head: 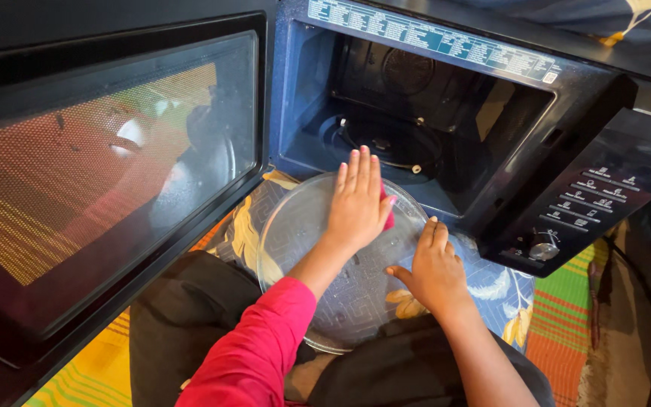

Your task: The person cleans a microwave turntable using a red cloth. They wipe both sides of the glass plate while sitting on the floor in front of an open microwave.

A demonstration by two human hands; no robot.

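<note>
You are pressing your left hand [357, 205] flat, fingers open, on a pink cloth [387, 212] against the round glass turntable plate [303, 226], while your right hand [432, 265] is lying open on its near right part, gripping nothing. The plate is resting on your lap just before the open microwave oven [446, 113], so I am judging it could be sliding off and breaking if you are pushing too hard. You are sitting on a floor covering [566, 301] with green and orange stripes, the oven door [107, 173] standing open at your left.
</note>
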